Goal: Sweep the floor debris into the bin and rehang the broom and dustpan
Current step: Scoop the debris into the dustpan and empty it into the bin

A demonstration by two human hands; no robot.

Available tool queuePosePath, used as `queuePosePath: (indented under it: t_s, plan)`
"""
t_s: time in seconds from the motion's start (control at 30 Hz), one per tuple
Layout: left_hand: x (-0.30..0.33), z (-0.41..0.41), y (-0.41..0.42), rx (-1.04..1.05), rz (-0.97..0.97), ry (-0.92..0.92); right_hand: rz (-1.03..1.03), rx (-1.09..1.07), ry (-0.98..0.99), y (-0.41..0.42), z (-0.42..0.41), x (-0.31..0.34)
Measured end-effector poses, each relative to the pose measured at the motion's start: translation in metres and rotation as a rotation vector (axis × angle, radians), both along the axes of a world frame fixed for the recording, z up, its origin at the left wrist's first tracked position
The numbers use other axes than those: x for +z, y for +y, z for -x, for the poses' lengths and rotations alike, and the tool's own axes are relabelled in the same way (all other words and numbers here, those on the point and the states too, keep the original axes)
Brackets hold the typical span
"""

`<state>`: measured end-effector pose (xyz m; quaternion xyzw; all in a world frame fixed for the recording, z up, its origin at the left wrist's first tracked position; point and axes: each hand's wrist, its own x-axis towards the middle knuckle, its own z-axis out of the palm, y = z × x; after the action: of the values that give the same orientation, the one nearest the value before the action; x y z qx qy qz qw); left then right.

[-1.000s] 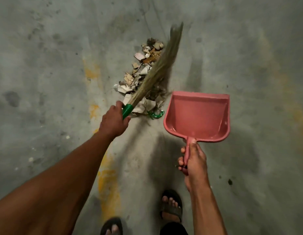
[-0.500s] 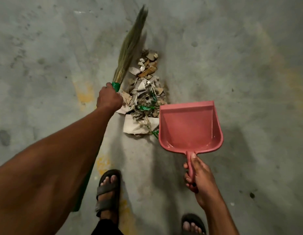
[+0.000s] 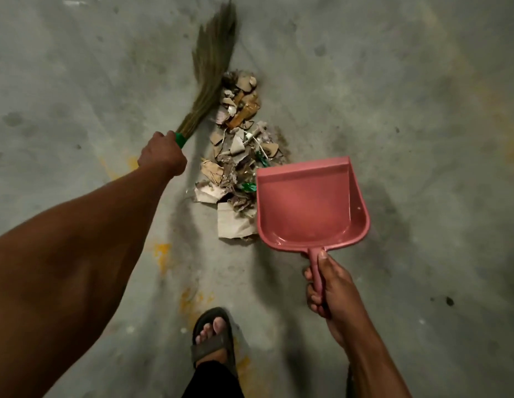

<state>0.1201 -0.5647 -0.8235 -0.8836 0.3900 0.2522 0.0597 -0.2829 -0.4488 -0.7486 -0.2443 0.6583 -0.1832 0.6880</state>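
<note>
A heap of debris point(image 3: 240, 156), torn cardboard, paper scraps and green bits, lies in a strip on the grey concrete floor. My left hand point(image 3: 161, 155) grips the green neck of a grass broom point(image 3: 211, 68), whose bristles fan out up and to the left of the heap's far end. My right hand point(image 3: 329, 285) holds the handle of a pink dustpan point(image 3: 306, 202), tilted just right of the heap's near end, its left wall against the scraps. The pan holds nothing. No bin is in view.
My sandalled foot point(image 3: 214, 338) stands on the floor below the heap. Faded yellow paint marks point(image 3: 162, 254) run along the concrete point(image 3: 422, 110) to the left. Open floor spreads on all sides.
The broom swung from over the heap's right side to its left side. The dustpan came down closer beside the heap's near end. I stepped forward.
</note>
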Motion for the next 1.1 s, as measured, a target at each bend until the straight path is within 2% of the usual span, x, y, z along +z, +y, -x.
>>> queuePosePath:
  t_s: [0.27,0.5,0.63,0.73,0.9,1.0,1.1]
  plan:
    - [0.002,0.010,0.075,-0.218,-0.077,0.017,0.061,-0.023,0.030,-0.001,-0.021,0.020]
    - [0.020,0.030,0.137,-0.285,0.081,0.011,0.038,-0.087,0.115,0.025,0.009,0.039]
    - [0.023,0.047,0.124,-0.237,0.196,0.043,0.025,-0.084,0.155,0.040,0.026,0.042]
    - [0.022,0.065,0.089,-0.241,0.214,0.050,0.020,-0.112,0.146,0.048,0.034,0.039]
    - [0.020,0.105,0.036,-0.302,0.029,0.059,0.026,-0.096,0.137,0.054,0.044,0.029]
    - [0.013,0.119,0.047,-0.377,-0.038,0.044,0.054,-0.088,0.134,0.054,0.049,0.027]
    - [0.012,0.121,0.078,-0.364,-0.035,0.063,0.060,-0.099,0.117,0.059,0.052,0.030]
